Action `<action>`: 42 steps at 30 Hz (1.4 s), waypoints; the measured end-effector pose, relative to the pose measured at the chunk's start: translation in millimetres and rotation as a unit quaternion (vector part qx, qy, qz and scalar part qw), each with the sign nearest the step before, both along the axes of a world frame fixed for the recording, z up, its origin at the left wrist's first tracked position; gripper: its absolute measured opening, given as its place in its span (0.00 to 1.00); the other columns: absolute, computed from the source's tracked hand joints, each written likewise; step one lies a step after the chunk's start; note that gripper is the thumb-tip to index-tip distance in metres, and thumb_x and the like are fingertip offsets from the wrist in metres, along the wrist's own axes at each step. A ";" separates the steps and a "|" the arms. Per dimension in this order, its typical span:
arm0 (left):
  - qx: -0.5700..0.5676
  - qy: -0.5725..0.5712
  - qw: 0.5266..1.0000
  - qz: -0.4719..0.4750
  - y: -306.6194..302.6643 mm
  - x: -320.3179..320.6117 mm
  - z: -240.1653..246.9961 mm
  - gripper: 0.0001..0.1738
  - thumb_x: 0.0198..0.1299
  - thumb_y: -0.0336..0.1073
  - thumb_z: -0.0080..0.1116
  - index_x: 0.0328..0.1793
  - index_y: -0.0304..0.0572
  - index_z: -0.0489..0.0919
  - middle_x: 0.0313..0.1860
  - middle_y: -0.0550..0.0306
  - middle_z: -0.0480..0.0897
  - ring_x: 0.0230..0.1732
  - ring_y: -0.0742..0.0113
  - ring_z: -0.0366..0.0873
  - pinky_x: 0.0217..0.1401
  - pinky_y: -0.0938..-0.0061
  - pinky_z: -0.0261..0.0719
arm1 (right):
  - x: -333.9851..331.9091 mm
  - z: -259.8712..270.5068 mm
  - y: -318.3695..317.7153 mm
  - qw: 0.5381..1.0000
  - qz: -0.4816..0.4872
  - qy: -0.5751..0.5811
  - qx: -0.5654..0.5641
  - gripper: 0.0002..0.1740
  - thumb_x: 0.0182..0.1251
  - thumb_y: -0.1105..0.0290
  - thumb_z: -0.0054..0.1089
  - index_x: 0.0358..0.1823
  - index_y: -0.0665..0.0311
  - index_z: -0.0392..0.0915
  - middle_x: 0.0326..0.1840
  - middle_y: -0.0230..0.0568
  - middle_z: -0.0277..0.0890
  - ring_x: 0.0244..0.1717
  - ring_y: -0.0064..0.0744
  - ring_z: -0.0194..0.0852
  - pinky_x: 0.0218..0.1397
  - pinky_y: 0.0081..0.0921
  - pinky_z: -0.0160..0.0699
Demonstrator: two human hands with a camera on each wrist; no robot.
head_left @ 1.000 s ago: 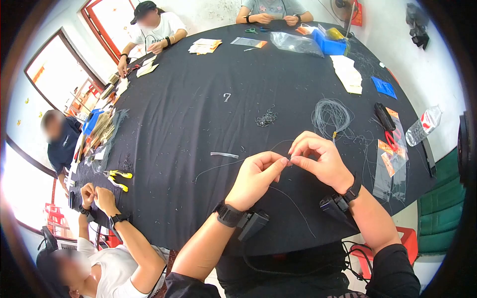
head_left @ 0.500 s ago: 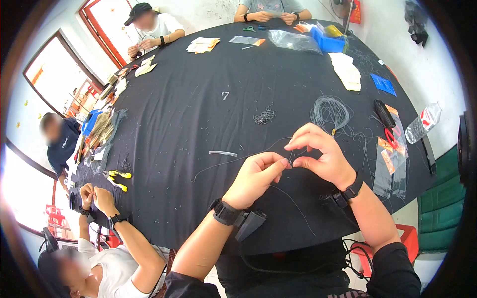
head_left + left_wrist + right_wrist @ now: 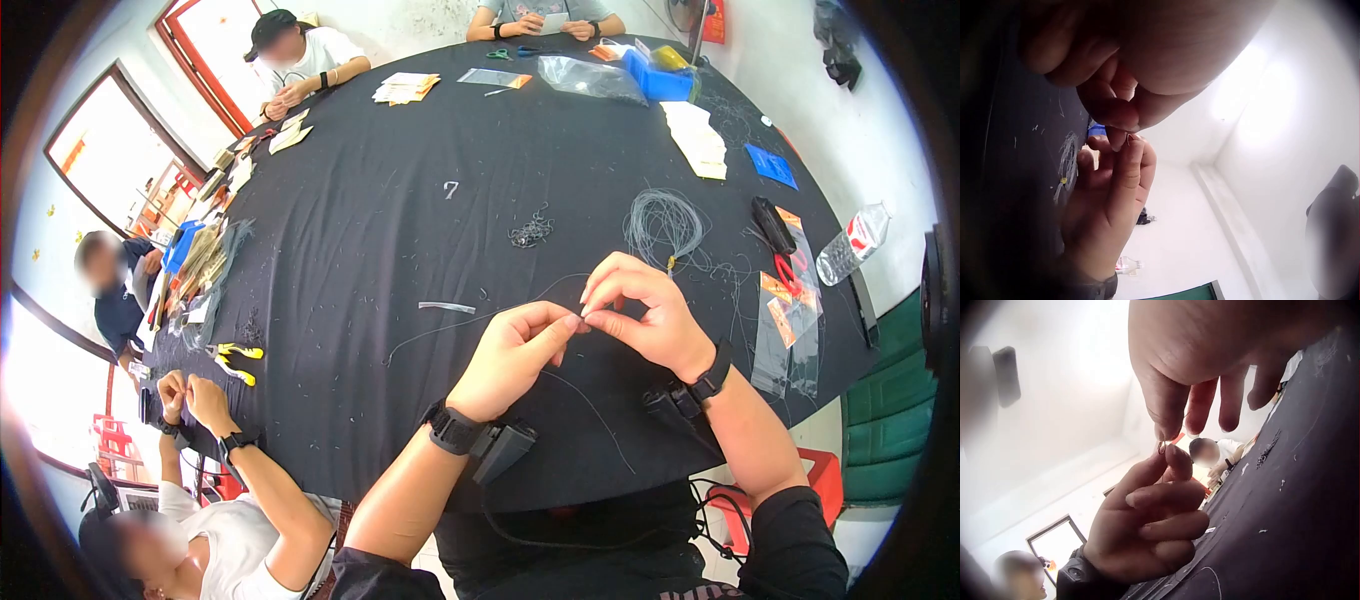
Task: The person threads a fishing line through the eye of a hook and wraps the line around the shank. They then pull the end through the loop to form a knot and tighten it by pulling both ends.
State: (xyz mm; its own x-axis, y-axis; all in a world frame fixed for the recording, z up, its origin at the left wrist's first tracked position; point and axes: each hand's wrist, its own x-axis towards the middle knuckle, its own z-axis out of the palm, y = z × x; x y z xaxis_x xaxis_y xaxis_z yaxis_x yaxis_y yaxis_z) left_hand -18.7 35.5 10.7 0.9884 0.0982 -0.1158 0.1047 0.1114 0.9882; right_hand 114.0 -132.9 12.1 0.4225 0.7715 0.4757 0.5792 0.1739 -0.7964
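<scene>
Both hands meet fingertip to fingertip above the black-covered table (image 3: 370, 420). My left hand (image 3: 515, 355) pinches a tiny fish hook (image 3: 1162, 449) between thumb and forefinger, the other fingers curled in. My right hand (image 3: 650, 315) has its thumb and forefinger together right at the hook, pinching thin fishing line there, its other fingers looser. A tail of fishing line (image 3: 600, 420) comes out below the left hand; another length runs leftward over the cloth from behind the hands. The fingertips largely hide the hook.
Beyond the hands lie a pile of dark hooks (image 3: 530, 230), a coil of line (image 3: 665, 228) and a short clear strip (image 3: 447, 307). At right are red-handled scissors (image 3: 790, 278), plastic packets and a bottle (image 3: 852, 245). Yellow-handled pliers (image 3: 238, 362) lie left; other people sit round the table.
The right thumb and forefinger parted half a second ago and have come back together at the left fingertips. The left hand keeps its pinch, almost unmoved.
</scene>
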 end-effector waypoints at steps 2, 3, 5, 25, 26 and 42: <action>-0.005 -0.001 1.000 0.004 0.0 0.1 -0.1 0.13 0.73 0.42 0.57 0.49 0.40 0.84 0.25 0.73 0.73 0.23 0.88 0.62 0.24 0.88 0.56 | 0.9 -1.4 -0.2 1.000 0.000 0.005 0.001 0.03 0.64 0.76 0.68 0.36 0.61 0.83 0.39 0.31 0.79 0.39 0.23 0.75 0.38 0.21 0.71; -0.007 -0.005 1.000 0.007 0.0 0.7 -1.9 0.13 0.73 0.42 0.57 0.49 0.40 0.84 0.25 0.73 0.73 0.23 0.88 0.62 0.24 0.88 0.57 | 1.3 -2.1 -0.2 1.000 0.002 0.008 0.004 0.02 0.64 0.75 0.68 0.36 0.61 0.83 0.38 0.31 0.79 0.39 0.23 0.75 0.38 0.21 0.71; -0.010 -0.008 1.000 0.010 0.4 0.9 -2.9 0.13 0.73 0.41 0.57 0.49 0.40 0.84 0.25 0.73 0.73 0.24 0.88 0.63 0.24 0.88 0.57 | 1.1 -2.8 0.2 1.000 0.002 0.017 0.004 0.02 0.65 0.75 0.68 0.36 0.62 0.83 0.38 0.31 0.79 0.38 0.22 0.75 0.37 0.21 0.70; 0.025 -0.024 0.998 0.060 0.0 -1.0 -4.4 0.13 0.74 0.39 0.54 0.51 0.39 0.84 0.32 0.66 0.82 0.28 0.87 0.68 0.30 0.89 0.64 | -1.2 -0.6 -1.1 0.999 -0.032 0.007 -0.004 0.04 0.65 0.74 0.68 0.35 0.64 0.81 0.36 0.31 0.77 0.33 0.21 0.72 0.35 0.19 0.69; 0.060 -0.055 0.994 0.075 -0.8 -0.1 -7.3 0.13 0.74 0.39 0.54 0.52 0.39 0.84 0.35 0.65 0.84 0.30 0.86 0.70 0.32 0.89 0.66 | -2.0 0.1 -0.9 1.000 -0.031 0.000 -0.003 0.04 0.65 0.75 0.69 0.35 0.64 0.81 0.36 0.31 0.77 0.33 0.21 0.72 0.35 0.20 0.69; -0.024 0.011 0.998 0.055 -3.4 -0.9 -2.1 0.16 0.74 0.44 0.56 0.49 0.39 0.85 0.28 0.66 0.81 0.22 0.88 0.62 0.23 0.86 0.57 | -10.9 -3.4 3.3 0.996 -0.070 -0.040 0.036 0.05 0.62 0.79 0.68 0.36 0.62 0.82 0.36 0.31 0.77 0.32 0.20 0.74 0.31 0.18 0.69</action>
